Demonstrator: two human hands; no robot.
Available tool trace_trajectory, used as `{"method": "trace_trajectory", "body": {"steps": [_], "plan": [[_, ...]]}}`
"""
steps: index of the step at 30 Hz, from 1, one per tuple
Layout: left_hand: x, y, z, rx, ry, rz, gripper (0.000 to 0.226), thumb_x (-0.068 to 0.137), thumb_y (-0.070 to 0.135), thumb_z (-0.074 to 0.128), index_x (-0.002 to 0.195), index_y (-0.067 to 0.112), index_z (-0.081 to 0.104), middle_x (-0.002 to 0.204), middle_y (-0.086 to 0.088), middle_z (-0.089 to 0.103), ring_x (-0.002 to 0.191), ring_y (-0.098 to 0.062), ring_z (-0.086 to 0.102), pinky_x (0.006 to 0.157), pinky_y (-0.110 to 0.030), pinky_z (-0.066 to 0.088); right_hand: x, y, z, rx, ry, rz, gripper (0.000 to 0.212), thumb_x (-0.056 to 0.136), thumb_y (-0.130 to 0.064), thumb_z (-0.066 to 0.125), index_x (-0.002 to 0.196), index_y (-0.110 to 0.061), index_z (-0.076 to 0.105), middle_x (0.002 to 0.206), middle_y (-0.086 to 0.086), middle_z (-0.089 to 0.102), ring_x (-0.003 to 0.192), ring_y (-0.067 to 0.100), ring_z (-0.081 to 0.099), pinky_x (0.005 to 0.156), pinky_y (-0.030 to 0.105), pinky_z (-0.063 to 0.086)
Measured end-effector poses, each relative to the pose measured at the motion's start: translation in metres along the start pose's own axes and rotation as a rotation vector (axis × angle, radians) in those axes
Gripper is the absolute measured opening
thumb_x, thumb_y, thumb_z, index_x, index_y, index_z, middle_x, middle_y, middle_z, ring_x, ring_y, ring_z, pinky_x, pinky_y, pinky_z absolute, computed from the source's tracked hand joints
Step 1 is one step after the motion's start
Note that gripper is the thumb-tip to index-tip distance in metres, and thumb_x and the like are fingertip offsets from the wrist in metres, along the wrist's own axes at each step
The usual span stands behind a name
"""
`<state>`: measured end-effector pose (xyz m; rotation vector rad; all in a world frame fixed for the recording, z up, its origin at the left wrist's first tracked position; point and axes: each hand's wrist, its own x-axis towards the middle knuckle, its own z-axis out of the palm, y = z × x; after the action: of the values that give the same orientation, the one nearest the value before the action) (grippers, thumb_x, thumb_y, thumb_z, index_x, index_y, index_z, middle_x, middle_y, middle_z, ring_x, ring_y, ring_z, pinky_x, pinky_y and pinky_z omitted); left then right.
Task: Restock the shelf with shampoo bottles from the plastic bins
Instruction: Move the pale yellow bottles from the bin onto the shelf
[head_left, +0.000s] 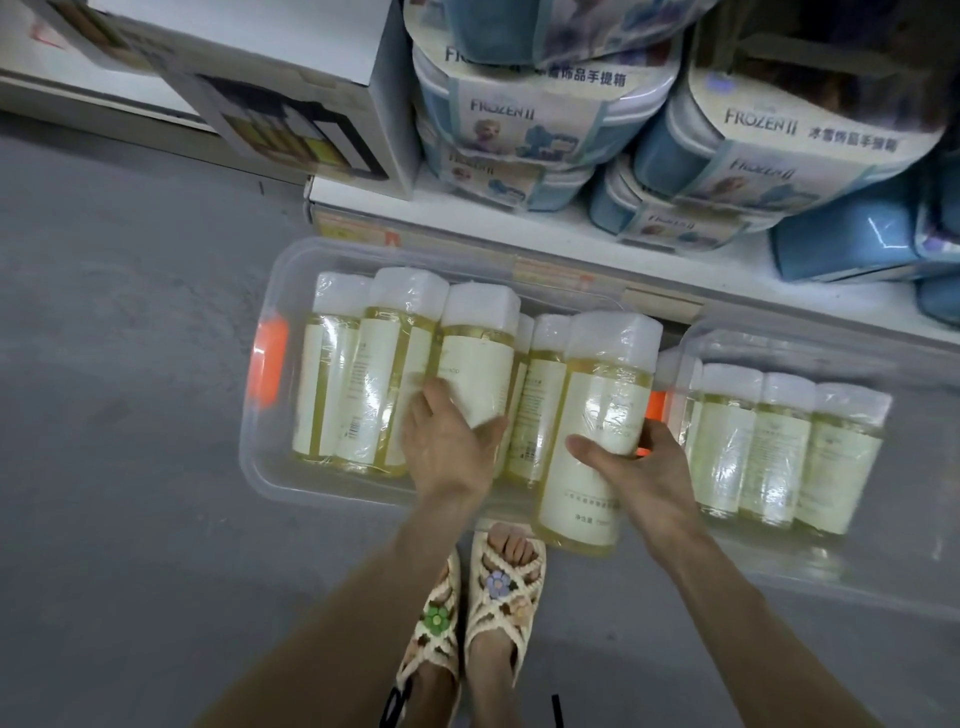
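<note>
**Right hand** (639, 473): clamped on the lifted bottle (597, 415), thumb across the label and fingers behind. The bottle is held above the near right corner of the left bin (260, 467), its white cap pointing away from the person.

**Left hand** (452, 441): curled round the lower end of the lying bottle (478, 358), third from the left bin's orange-handled end. The bottle appears not yet raised.

**Left bin**: clear plastic, on the floor (130, 364). Its bottles are yellow, film-wrapped and lie side by side.

**Right bin** (883, 587): immediately right of the left bin, with more of the same stock.

**Shelf** (519, 228): just beyond the left bin's far rim. It carries blue cases (519, 119) and a white carton (291, 119). No free bottle space is in view.

**Handling note (judgement)**:
- The glossy film probably slips, so close the left fingers fully under the body before lifting.
- Draw the lying bottle straight up so its neighbours do not roll.
- Carry one bottle per hand, gripped mid-body.
- Mind the sandalled feet (498, 597), which are just nearside of the left bin.
</note>
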<state>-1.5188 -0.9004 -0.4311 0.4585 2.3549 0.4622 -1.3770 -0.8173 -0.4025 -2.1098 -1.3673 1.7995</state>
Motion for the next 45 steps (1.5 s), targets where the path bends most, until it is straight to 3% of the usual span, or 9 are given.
{"method": "trace_trajectory", "body": {"steps": [8, 12, 20, 24, 29, 36, 39, 42, 45], "plan": [[0.016, 0.010, -0.004, 0.155, -0.211, -0.111, 0.092, 0.063, 0.049, 0.081, 0.130, 0.002, 0.038, 0.135, -0.013, 0.047, 0.127, -0.029, 0.042, 0.110, -0.036, 0.032, -0.003, -0.002, -0.003, 0.006, -0.018, -0.001, 0.060, 0.067, -0.021, 0.085, 0.117, -0.015, 0.053, 0.099, -0.008, 0.065, 0.091, 0.011, 0.065, 0.075, 0.029, 0.052], [0.005, 0.007, -0.022, -0.295, -0.437, -0.294, 0.050, 0.057, 0.033, 0.087, 0.090, 0.023, 0.052, 0.102, -0.001, 0.065, 0.092, -0.018, 0.062, 0.076, -0.031, 0.053, -0.019, -0.010, -0.015, 0.012, -0.082, 0.000, 0.054, 0.069, -0.018, 0.084, 0.112, -0.022, 0.052, 0.097, -0.010, 0.066, 0.086, 0.005, 0.064, 0.067, 0.022, 0.049], [-0.074, 0.016, -0.112, -0.721, -0.712, -0.320, 0.083, 0.051, 0.020, 0.090, 0.121, 0.025, 0.046, 0.109, -0.003, 0.070, 0.097, -0.021, 0.069, 0.083, -0.042, 0.057, -0.091, -0.040, -0.041, 0.149, -0.230, 0.053, 0.053, 0.073, -0.016, 0.078, 0.119, -0.023, 0.053, 0.105, -0.003, 0.071, 0.094, 0.018, 0.070, 0.086, 0.043, 0.055], [-0.114, 0.035, -0.170, -0.793, -0.744, -0.261, 0.083, 0.057, 0.020, 0.087, 0.128, 0.024, 0.044, 0.111, -0.003, 0.070, 0.096, -0.020, 0.070, 0.075, -0.036, 0.058, -0.145, -0.079, -0.058, 0.228, -0.317, 0.047, 0.055, 0.069, -0.023, 0.077, 0.119, -0.024, 0.054, 0.102, 0.002, 0.073, 0.088, 0.021, 0.072, 0.073, 0.039, 0.056], [-0.162, 0.085, -0.259, -0.821, -0.763, -0.110, 0.104, 0.030, 0.043, 0.095, 0.122, 0.022, 0.053, 0.106, -0.001, 0.073, 0.097, -0.020, 0.070, 0.073, -0.034, 0.058, -0.219, -0.146, -0.081, 0.266, -0.357, -0.027, 0.076, 0.058, -0.032, 0.075, 0.129, -0.021, 0.049, 0.111, 0.007, 0.070, 0.097, 0.027, 0.069, 0.080, 0.044, 0.056], [-0.244, 0.169, -0.392, -0.937, -0.639, 0.101, 0.065, 0.066, 0.037, 0.082, 0.123, 0.027, 0.052, 0.102, -0.003, 0.074, 0.093, -0.024, 0.071, 0.073, -0.038, 0.058, -0.350, -0.266, -0.115, 0.335, -0.341, -0.262, 0.105, 0.041, -0.055, 0.089, 0.132, -0.018, 0.051, 0.119, 0.014, 0.067, 0.106, 0.035, 0.065, 0.091, 0.057, 0.051], [-0.281, 0.203, -0.453, -0.958, -0.584, 0.226, 0.065, 0.063, 0.032, 0.077, 0.123, 0.024, 0.053, 0.106, -0.008, 0.072, 0.096, -0.027, 0.070, 0.078, -0.042, 0.058, -0.411, -0.319, -0.136, 0.341, -0.326, -0.414, 0.097, 0.044, -0.048, 0.086, 0.129, -0.015, 0.052, 0.113, 0.013, 0.068, 0.095, 0.028, 0.068, 0.082, 0.046, 0.057], [-0.314, 0.236, -0.510, -0.964, -0.550, 0.391, 0.066, 0.057, 0.032, 0.078, 0.119, 0.022, 0.056, 0.099, -0.007, 0.074, 0.089, -0.024, 0.072, 0.068, -0.037, 0.058, -0.466, -0.367, -0.159, 0.332, -0.351, -0.591, 0.087, 0.050, -0.043, 0.078, 0.126, -0.010, 0.054, 0.101, 0.012, 0.071, 0.081, 0.023, 0.070, 0.063, 0.034, 0.056], [-0.345, 0.270, -0.561, -0.974, -0.494, 0.541, 0.053, 0.061, 0.028, 0.074, 0.111, 0.021, 0.057, 0.087, -0.002, 0.076, 0.080, -0.019, 0.073, 0.060, -0.032, 0.057, -0.512, -0.411, -0.178, 0.355, -0.327, -0.748, 0.087, 0.049, -0.043, 0.078, 0.125, -0.011, 0.053, 0.107, 0.014, 0.070, 0.085, 0.024, 0.070, 0.066, 0.036, 0.058]]}}
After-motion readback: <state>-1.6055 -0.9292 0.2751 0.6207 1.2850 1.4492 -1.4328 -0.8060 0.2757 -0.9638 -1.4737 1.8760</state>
